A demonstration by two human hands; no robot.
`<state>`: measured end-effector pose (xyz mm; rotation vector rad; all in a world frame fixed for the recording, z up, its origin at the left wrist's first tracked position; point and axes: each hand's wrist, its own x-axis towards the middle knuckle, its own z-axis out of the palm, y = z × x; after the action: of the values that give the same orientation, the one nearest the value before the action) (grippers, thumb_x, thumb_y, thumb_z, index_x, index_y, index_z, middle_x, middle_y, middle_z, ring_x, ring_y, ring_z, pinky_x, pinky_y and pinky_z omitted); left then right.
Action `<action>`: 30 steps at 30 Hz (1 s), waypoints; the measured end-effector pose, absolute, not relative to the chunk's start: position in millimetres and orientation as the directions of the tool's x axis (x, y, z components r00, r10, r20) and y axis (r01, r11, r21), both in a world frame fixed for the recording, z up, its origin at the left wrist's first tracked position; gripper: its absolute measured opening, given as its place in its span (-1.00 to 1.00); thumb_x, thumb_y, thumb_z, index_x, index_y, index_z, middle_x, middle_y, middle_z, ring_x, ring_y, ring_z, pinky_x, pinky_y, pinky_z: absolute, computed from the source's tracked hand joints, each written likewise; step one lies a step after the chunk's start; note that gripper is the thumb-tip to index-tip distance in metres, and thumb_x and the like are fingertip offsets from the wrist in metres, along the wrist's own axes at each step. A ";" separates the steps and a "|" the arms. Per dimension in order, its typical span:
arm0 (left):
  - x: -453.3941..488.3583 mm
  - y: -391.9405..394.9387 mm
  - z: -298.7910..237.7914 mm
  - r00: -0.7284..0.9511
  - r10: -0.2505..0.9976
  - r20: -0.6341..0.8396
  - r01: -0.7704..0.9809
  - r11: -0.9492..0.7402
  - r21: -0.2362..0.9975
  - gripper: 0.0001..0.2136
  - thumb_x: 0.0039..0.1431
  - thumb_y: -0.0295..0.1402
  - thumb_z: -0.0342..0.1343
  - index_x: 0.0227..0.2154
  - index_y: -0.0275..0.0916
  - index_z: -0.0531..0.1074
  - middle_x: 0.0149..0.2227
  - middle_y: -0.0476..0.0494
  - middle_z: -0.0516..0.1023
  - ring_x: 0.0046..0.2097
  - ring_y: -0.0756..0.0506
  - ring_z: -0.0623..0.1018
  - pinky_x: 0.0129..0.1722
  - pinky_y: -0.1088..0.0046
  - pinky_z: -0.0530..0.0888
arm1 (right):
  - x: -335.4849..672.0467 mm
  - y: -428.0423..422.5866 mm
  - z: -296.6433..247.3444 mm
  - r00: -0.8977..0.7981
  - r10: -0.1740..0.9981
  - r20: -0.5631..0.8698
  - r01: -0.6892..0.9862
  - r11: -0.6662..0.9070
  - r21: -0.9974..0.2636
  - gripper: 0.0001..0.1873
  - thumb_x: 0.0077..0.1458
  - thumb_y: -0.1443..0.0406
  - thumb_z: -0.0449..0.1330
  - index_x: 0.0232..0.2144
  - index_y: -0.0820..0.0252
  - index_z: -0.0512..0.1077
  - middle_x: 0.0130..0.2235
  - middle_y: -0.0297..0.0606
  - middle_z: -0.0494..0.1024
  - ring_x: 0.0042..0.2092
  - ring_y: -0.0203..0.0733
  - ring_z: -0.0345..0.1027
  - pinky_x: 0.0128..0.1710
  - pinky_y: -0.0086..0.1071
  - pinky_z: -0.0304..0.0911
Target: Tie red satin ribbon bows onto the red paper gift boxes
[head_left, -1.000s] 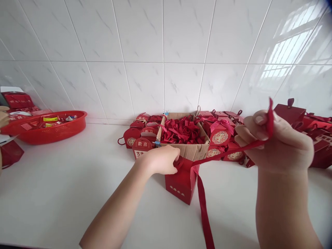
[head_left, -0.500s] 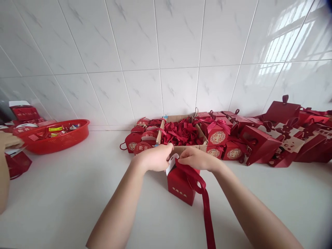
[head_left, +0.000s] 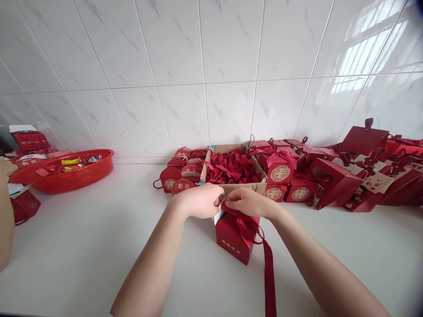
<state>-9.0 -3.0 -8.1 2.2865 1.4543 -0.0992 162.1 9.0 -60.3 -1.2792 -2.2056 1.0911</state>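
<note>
A red gift box (head_left: 234,240) with gold characters on its front stands on the white counter, turned at an angle. My left hand (head_left: 202,201) is closed at its upper left edge, pinching the white inner side of the box's top flap. From the right, my right hand (head_left: 246,202) pinches the dark red ribbon (head_left: 269,275) close to the same flap. The ribbon crosses the top of the box, loops at the right side and trails down toward the counter's front. The fingertips of both hands nearly meet, and they partly hide the flap.
Behind the hands stands a cardboard box (head_left: 261,188) of red ribbons. Small red gift boxes (head_left: 170,178) are to its left, and stacked ones (head_left: 279,172) to its right. Red gift bags (head_left: 335,182) lean farther right. A red basin (head_left: 74,178) of sweets stands left, near a person's sleeve-like tan shape (head_left: 5,215).
The flap has tipped, so less of its white side shows. The ribbon loop has drawn smaller against the box. The box sits slightly lower and farther right in view.
</note>
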 end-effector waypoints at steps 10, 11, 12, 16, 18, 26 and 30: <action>-9.3 2.3 -10.4 0.439 0.856 -0.274 0.881 -0.349 0.321 -0.96 -0.11 -0.43 -0.02 -0.55 -0.19 0.32 -0.54 -0.03 0.44 -0.57 -0.01 0.33 -0.61 0.46 0.10 | 163.0 6.9 -59.5 -0.543 0.837 -0.072 0.585 0.315 -0.747 -0.76 0.04 0.23 0.06 -0.61 0.20 0.26 -0.60 -0.43 0.20 -0.56 -0.39 0.01 -0.60 -0.46 -0.10; -9.2 3.7 -10.9 0.434 0.858 -0.274 0.884 -0.347 0.313 -0.97 -0.11 -0.42 -0.01 -0.56 -0.19 0.30 -0.56 -0.02 0.44 -0.59 0.00 0.30 -0.62 0.46 0.07 | 163.2 6.4 -58.9 -0.547 0.834 -0.069 0.590 0.327 -0.738 -0.75 0.05 0.23 0.06 -0.61 0.20 0.26 -0.61 -0.43 0.20 -0.56 -0.39 0.00 -0.61 -0.46 -0.12; -9.2 5.0 -11.2 0.436 0.857 -0.277 0.884 -0.348 0.314 -0.97 -0.10 -0.40 0.00 -0.57 -0.19 0.30 -0.56 -0.01 0.44 -0.60 0.00 0.30 -0.63 0.47 0.07 | 163.7 5.8 -57.9 -0.550 0.832 -0.066 0.599 0.339 -0.725 -0.74 0.05 0.22 0.06 -0.61 0.20 0.26 -0.61 -0.43 0.21 -0.57 -0.39 0.00 -0.61 -0.45 -0.13; -12.5 7.1 -9.6 0.455 0.864 -0.216 0.853 -0.353 0.384 -0.90 -0.03 -0.26 0.04 -0.51 -0.17 0.33 -0.51 -0.01 0.53 -0.52 -0.04 0.44 -0.61 0.49 0.20 | 173.3 -0.9 -46.6 -0.490 0.872 0.003 0.664 0.375 -0.647 -0.77 0.08 0.22 0.06 -0.55 0.19 0.36 -0.52 -0.35 0.37 -0.50 -0.34 0.15 -0.55 -0.44 0.01; -16.4 6.5 -7.1 0.442 0.887 -0.133 0.828 -0.347 0.441 -0.84 0.00 -0.19 0.04 -0.48 -0.17 0.30 -0.49 -0.02 0.56 -0.50 -0.05 0.49 -0.60 0.49 0.25 | 184.1 -5.8 -38.1 -0.429 0.902 0.055 0.697 0.369 -0.615 -0.84 0.06 0.24 0.09 -0.46 0.16 0.42 -0.39 -0.30 0.47 -0.40 -0.29 0.26 -0.46 -0.43 0.11; -33.7 3.2 7.1 0.249 0.920 0.304 0.667 -0.390 0.635 -0.77 0.09 -0.13 0.02 -0.45 -0.19 0.27 -0.39 -0.08 0.53 -0.39 -0.08 0.57 -0.47 0.46 0.38 | 220.9 -5.8 -30.7 -0.499 0.819 -0.283 0.818 0.338 -0.465 -0.80 -0.20 0.16 0.32 -0.52 0.16 0.50 -0.42 -0.26 0.52 -0.40 -0.18 0.36 -0.48 -0.39 0.16; -41.2 -0.4 12.4 0.201 0.912 0.356 0.635 -0.399 0.662 -0.76 0.10 -0.14 0.05 -0.47 -0.20 0.26 -0.43 -0.04 0.53 -0.42 -0.06 0.55 -0.45 0.47 0.40 | 209.3 1.0 -37.7 -0.454 0.801 -0.390 0.872 0.308 -0.380 -0.69 -0.28 0.07 0.36 -0.54 0.19 0.53 -0.49 -0.24 0.51 -0.42 -0.15 0.34 -0.52 -0.38 0.10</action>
<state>-41.2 -0.4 12.4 2.1134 1.4471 1.0309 209.3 1.0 -37.7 -1.6993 -2.6417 0.9076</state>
